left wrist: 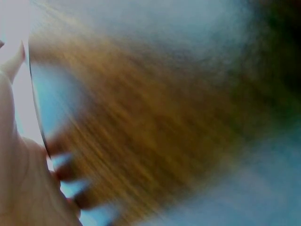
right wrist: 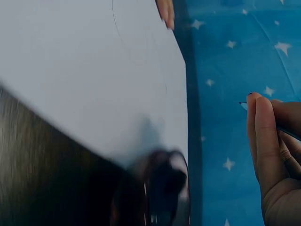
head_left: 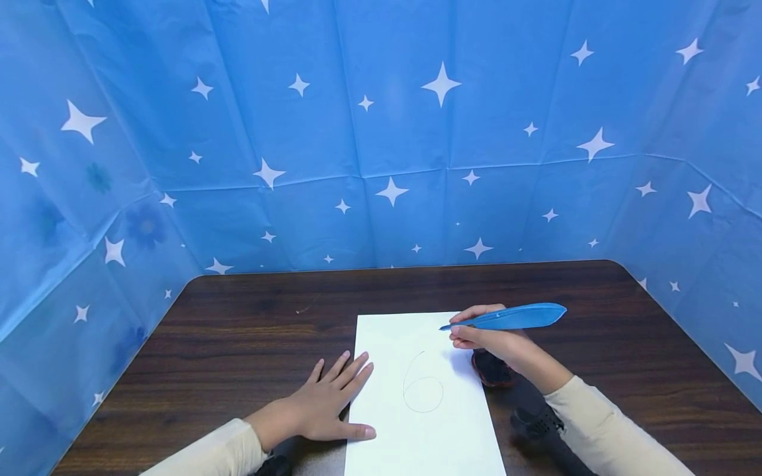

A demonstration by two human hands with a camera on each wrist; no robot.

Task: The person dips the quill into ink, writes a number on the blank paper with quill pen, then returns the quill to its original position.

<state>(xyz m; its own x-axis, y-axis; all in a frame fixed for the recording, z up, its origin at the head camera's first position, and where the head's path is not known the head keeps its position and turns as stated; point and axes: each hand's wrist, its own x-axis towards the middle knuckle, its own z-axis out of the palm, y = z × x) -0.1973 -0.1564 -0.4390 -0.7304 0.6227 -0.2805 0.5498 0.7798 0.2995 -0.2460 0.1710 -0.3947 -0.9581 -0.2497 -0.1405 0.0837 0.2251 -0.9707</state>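
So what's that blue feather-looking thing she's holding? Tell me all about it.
The pen is shaped like a bright blue feather, smooth like plastic, with a broad rounded vane tapering to a thin pointed tip. It lies nearly level, tip pointing left, lifted above the upper right part of the paper without touching it. The right hand grips it near the tip, fingers curled around it. A faint drawn loop shows on the sheet below.

Left wrist view is a smear: brown table [left wrist: 155, 122] grain streaks, and the left hand [left wrist: 19, 188] is cut off at the frame's corner. In the right wrist view, the feather pen [right wrist: 242, 104] shows only its tip behind curled fingers [right wrist: 263, 136]. A dark object [head_left: 491, 370] under the right hand [head_left: 494, 338] stays blurred, possibly an ink pot. The sheet of paper [head_left: 417, 410] runs off the bottom edge.
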